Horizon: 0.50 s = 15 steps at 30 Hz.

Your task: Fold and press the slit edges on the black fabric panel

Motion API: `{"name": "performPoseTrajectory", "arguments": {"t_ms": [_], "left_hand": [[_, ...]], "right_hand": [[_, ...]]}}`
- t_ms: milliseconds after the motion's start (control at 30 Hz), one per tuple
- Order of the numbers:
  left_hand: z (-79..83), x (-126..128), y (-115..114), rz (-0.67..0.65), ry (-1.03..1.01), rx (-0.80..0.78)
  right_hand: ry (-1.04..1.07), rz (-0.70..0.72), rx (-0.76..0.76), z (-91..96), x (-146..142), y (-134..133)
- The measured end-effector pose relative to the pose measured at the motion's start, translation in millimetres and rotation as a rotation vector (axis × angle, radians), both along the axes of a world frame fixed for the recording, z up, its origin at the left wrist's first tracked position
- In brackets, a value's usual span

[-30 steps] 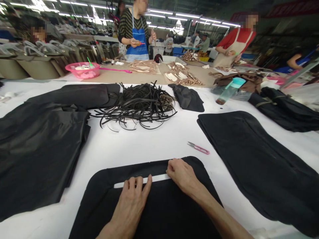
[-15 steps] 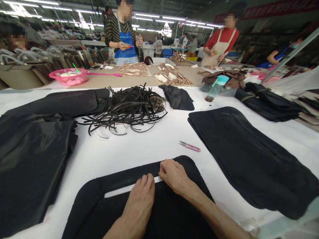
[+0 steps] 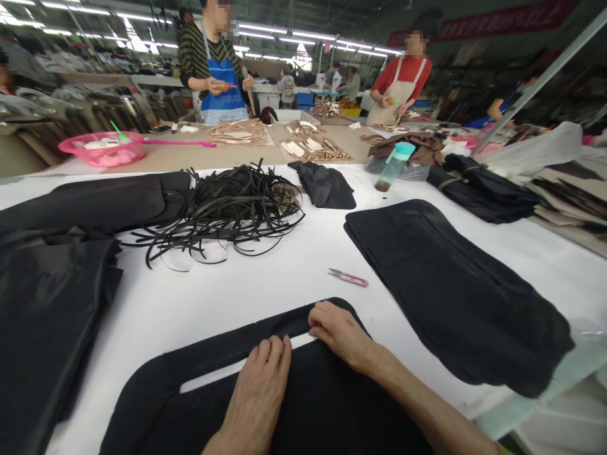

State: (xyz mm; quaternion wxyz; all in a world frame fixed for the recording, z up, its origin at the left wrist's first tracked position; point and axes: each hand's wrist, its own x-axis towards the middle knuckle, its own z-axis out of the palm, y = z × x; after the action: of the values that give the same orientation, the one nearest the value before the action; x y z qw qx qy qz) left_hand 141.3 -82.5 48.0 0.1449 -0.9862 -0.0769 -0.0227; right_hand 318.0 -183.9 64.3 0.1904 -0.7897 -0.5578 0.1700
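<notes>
A black fabric panel [image 3: 156,385] with rounded corners lies before me, with a long narrow slot [image 3: 213,376] showing white along its far side. My left hand [image 3: 260,382] rests across the slot's near edge, its fingers bent and close together on the fabric. Farther right, my right hand [image 3: 339,328] pinches the panel at the slot's right part, fingertips curled under. White shows between the two hands. Pink-handled thread snips [image 3: 348,277] lie on the table just beyond the panel, touched by neither hand. The fingertips of both hands are partly hidden.
Stacked black panels [image 3: 450,284] lie at right, more black material [image 3: 52,303] at left. A heap of black strips [image 3: 237,208] and a teal-lidded bottle [image 3: 394,165] stand farther back on the white table [image 3: 265,278]. Two co-workers stand across, behind a pink basin [image 3: 102,151].
The view has swung right, so the surroundings sit farther left. My right hand has slid rightward along the slot, away from my left, and more white shows between them.
</notes>
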Motion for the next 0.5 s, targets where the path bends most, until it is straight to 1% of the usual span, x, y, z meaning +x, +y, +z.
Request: {"name": "performPoseTrajectory", "arguments": {"t_ms": [133, 267, 367, 500], "left_hand": [[-6.7, -1, 0, -0.005, 0.005, 0.011], [-11.9, 2, -6, 0.024, 0.016, 0.018], [-6.2, 8, -11, 0.051, 0.048, 0.028], [8.2, 21, -14, 0.1, 0.127, 0.011]], "right_hand": [[-0.021, -0.079, -0.12, 4.9, -1, 1], [-0.018, -0.159, -0.214, 14.8, -3, 11], [-0.018, -0.218, -0.307, 20.5, -2, 20], [-0.025, -0.277, -0.399, 23.2, 7, 25]]}}
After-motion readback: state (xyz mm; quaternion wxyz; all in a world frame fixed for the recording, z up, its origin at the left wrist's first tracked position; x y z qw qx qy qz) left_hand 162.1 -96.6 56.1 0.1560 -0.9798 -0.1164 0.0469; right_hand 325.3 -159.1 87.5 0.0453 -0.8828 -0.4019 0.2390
